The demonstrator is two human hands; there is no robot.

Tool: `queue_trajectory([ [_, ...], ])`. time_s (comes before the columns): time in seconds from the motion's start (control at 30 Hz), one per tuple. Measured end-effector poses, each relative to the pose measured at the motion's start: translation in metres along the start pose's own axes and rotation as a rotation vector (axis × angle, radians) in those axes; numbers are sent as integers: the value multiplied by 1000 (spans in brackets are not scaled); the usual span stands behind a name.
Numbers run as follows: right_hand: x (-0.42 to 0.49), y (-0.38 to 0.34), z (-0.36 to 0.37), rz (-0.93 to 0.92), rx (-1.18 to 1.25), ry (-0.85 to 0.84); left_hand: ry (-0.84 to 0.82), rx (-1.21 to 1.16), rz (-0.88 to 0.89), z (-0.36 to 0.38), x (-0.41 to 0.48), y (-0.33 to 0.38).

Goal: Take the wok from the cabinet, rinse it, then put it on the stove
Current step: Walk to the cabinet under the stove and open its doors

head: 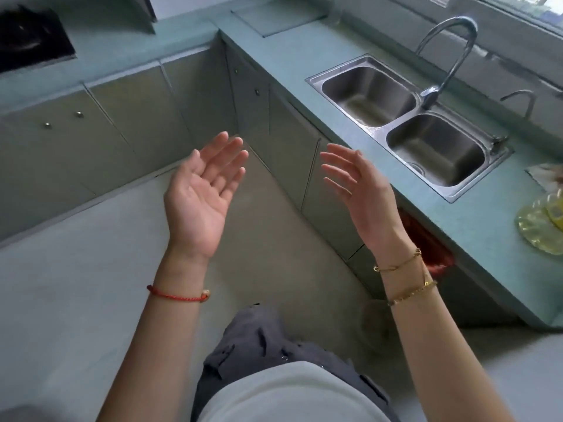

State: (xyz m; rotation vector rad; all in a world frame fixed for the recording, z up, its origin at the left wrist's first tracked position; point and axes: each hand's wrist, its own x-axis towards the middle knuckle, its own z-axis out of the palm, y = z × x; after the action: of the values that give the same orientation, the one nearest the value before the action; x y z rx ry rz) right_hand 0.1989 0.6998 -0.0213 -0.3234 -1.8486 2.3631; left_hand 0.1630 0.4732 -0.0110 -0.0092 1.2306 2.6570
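Observation:
No wok is in sight. My left hand (202,190) and my right hand (358,190) are raised in front of me above the floor, palms facing each other, fingers spread, holding nothing. Behind them stand the closed cabinet doors (327,205) under the counter. The steel double sink (405,120) with its curved tap (447,56) lies to the right of my right hand. The black stove (30,41) is set in the counter at the far left.
The green counter (289,47) runs in an L around the corner. A yellow glass dish (542,226) rests on it at the right edge. Something red (429,245) shows in an opening below the sink. More closed doors with knobs (79,114) line the left run.

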Motion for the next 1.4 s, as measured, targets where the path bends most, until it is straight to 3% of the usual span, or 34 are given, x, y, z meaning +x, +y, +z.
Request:
queue_trajectory([
  [0.6,78,14,57,89,-2,-311,239,-20,203,-30,12,20],
  [1.4,160,34,142,120,-20,-442,348,-27,263,-86,68,70],
])
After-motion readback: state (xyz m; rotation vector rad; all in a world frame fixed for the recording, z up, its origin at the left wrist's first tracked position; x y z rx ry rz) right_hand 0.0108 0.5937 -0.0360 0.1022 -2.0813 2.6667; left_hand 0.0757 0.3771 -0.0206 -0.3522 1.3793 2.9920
